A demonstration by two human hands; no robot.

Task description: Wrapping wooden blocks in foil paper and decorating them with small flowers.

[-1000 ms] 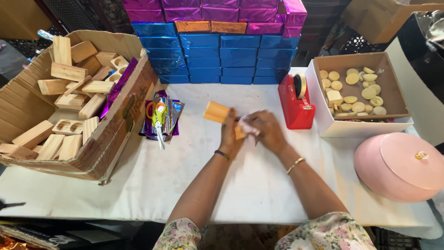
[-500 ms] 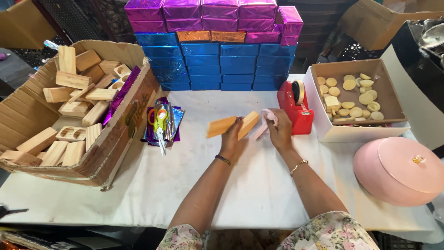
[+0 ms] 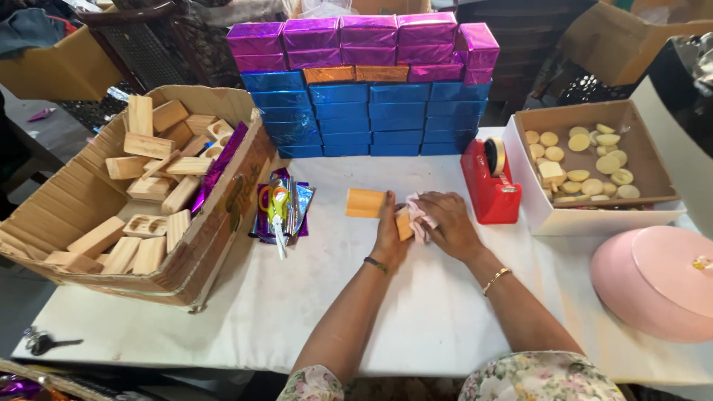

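**Both Hands at a Wooden Block on the White Table**

Both forearms extend forward over the white table (image 3: 223,327) and converge near its centre. The left hand (image 3: 390,234) is closed around a small wooden block (image 3: 403,223), with fingers wrapped over the block's far side and the wrist turned inward. The right hand (image 3: 449,223) lies curled against the same block, pinching a crumpled pink cloth (image 3: 421,221) against the wood. A dark bracelet sits on the left wrist, a gold one on the right.

A second wooden block (image 3: 365,202), flat-faced and orange-tan, lies on the table just beside the left hand's fingertips.

Containers:
- Large corrugated cardboard box (image 3: 223,223), left: holds a loose pile of pale rectangular wooden blocks, some with round recesses, plus a strip of purple foil.
- White-sided cardboard tray (image 3: 579,219), right: holds pale round discs and a few square pieces.

Other items:
- Red tape dispenser (image 3: 490,186), smooth plastic, just right of the right hand.
- Scissors (image 3: 276,208) with green and yellow handles, lying on a stack of shiny foil sheets (image 3: 297,212).
- Wall of foil-wrapped boxes (image 3: 364,89) at the table's far edge: blue below, purple on top, two orange in between.
- Pink round lid (image 3: 653,282), matte, at the right edge.
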